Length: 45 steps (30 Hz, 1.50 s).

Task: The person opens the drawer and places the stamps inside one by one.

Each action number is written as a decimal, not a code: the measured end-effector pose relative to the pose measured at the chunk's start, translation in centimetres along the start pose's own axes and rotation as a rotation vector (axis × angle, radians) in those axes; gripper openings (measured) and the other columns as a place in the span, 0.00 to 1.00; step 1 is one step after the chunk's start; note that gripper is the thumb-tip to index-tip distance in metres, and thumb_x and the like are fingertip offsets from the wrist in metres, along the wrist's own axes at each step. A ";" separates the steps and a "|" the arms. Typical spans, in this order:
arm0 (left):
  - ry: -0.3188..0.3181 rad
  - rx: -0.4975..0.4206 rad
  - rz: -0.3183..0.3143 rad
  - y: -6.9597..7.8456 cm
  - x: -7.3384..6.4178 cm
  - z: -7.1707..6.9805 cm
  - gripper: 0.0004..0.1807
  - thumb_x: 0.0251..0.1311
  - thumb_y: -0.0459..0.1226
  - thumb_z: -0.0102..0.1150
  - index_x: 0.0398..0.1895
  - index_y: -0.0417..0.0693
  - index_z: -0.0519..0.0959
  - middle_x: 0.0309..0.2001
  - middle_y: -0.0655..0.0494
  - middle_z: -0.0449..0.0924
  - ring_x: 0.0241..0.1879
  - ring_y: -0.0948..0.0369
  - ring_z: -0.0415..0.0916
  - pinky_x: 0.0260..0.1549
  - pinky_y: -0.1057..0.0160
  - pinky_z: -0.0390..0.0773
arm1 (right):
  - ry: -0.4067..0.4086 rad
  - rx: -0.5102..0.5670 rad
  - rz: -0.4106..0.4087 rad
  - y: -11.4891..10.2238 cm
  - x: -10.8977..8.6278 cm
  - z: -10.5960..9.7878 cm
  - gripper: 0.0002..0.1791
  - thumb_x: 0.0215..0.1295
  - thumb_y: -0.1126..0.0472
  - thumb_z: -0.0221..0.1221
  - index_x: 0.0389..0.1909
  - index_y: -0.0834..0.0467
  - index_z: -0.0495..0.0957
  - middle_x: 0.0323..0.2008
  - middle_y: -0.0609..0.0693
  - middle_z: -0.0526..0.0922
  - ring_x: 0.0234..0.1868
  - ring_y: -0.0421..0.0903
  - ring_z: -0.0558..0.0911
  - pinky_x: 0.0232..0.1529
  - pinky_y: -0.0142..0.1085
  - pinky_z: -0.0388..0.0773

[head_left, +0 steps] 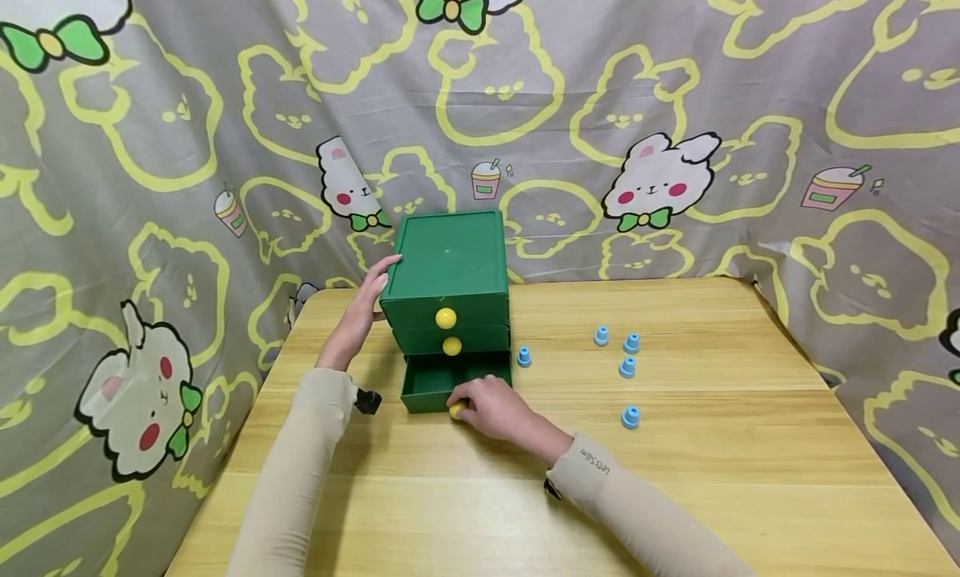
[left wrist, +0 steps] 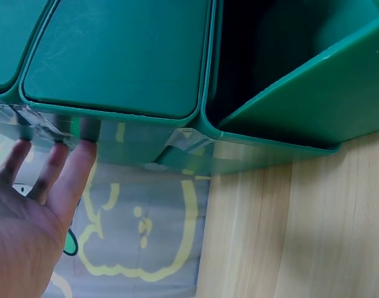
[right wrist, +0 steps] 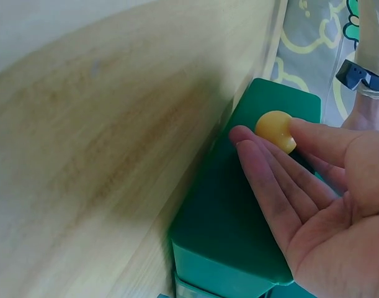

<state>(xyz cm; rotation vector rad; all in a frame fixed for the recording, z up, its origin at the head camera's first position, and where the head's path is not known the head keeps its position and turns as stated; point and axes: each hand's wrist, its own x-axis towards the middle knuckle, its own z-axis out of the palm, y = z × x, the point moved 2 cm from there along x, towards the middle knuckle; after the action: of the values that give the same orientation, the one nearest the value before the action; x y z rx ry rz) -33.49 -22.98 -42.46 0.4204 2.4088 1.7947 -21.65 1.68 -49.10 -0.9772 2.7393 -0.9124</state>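
A green three-drawer cabinet [head_left: 450, 256] stands on the table, its bottom drawer [head_left: 429, 402] pulled out and the upper two closed. My right hand [head_left: 495, 408] pinches the yellow round knob [right wrist: 275, 129] of that bottom drawer between thumb and fingers. With straight fingers, my left hand [left wrist: 37, 211] touches the cabinet's left side near the top. Yellow knobs also sit on the top drawer [head_left: 480, 312] and the middle drawer [head_left: 487, 338]. The inside of the pulled-out drawer shows bare green in the head view, partly covered by my right hand.
One small blue cone-like piece [head_left: 524, 357] stands close to the cabinet's right side. Farther right are several more, among them a front one [head_left: 631, 417] and a back one [head_left: 602, 336]. A patterned grey curtain [head_left: 540, 102] hangs behind and beside the wooden table [head_left: 750, 444].
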 end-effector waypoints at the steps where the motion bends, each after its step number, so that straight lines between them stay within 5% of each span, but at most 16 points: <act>1: -0.002 -0.001 -0.004 0.1 0.0 0.0 0.28 0.81 0.56 0.31 0.82 0.72 0.54 0.84 0.59 0.40 0.79 0.45 0.48 0.65 0.24 0.58 | -0.001 -0.003 0.001 0.0 0.0 0.0 0.08 0.71 0.60 0.66 0.47 0.53 0.90 0.43 0.46 0.91 0.37 0.40 0.83 0.41 0.32 0.78; 8: -0.012 -0.008 -0.012 1.1 -0.5 0.4 0.29 0.82 0.53 0.30 0.83 0.67 0.53 0.84 0.55 0.40 0.79 0.43 0.48 0.66 0.25 0.58 | 0.005 -0.011 0.002 0.0 -0.2 0.1 0.08 0.71 0.59 0.66 0.46 0.52 0.90 0.43 0.45 0.91 0.39 0.40 0.84 0.41 0.32 0.78; 19: 0.019 -0.031 0.023 -0.8 0.3 0.3 0.29 0.80 0.60 0.30 0.81 0.76 0.55 0.83 0.62 0.43 0.77 0.47 0.52 0.64 0.27 0.60 | 0.021 -0.012 0.000 0.0 -0.4 0.3 0.07 0.71 0.59 0.66 0.45 0.53 0.90 0.42 0.45 0.91 0.36 0.37 0.81 0.40 0.31 0.78; 45: -0.001 -0.006 0.031 -0.7 -0.3 0.1 0.29 0.79 0.61 0.32 0.80 0.79 0.54 0.83 0.65 0.43 0.78 0.48 0.51 0.65 0.26 0.60 | 0.025 0.024 0.026 -0.4 -1.2 0.8 0.08 0.70 0.60 0.66 0.46 0.53 0.90 0.42 0.45 0.91 0.33 0.35 0.79 0.38 0.29 0.75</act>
<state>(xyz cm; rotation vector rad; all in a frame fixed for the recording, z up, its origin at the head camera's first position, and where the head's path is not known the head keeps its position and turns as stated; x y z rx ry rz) -33.29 -23.21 -43.19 0.4601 2.4087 1.8129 -20.26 1.78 -49.71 -0.9300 2.7482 -0.9577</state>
